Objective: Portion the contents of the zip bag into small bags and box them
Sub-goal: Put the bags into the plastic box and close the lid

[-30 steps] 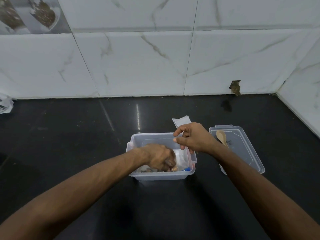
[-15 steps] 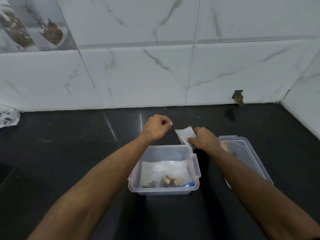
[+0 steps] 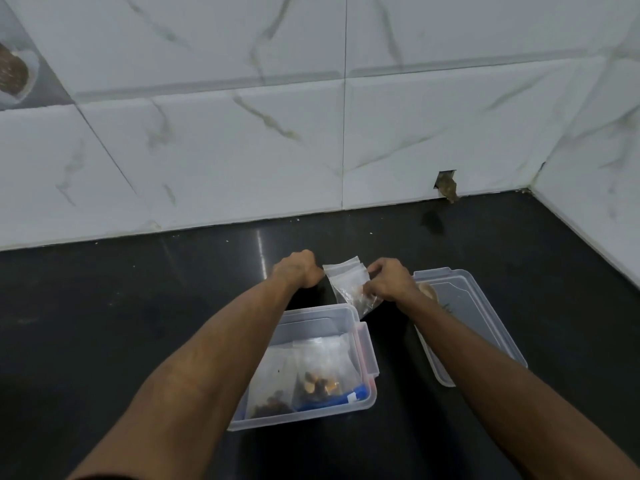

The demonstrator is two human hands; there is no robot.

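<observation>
Just behind box [image 3: 360, 344] on table [image 3: 104, 306]: right hand [image 3: 389, 280] pinches empty small bags [image 3: 348, 284]; left hand [image 3: 298, 270] fisted beside them, grip unclear. Filled bags [image 3: 311, 375] inside box. Lid [image 3: 485, 313] to its right.

Dim, bluish light is cast from above; a glare streak is reflected on the counter [image 3: 104, 306]; edges are bowed, detail softened

a home kitchen, by the look of it: a glossy black stone countertop [image 3: 104, 306] runs into a corner of white marble-patterned wall tiles [image 3: 207, 150], one decorative tile [image 3: 17, 71] picturing food.
</observation>
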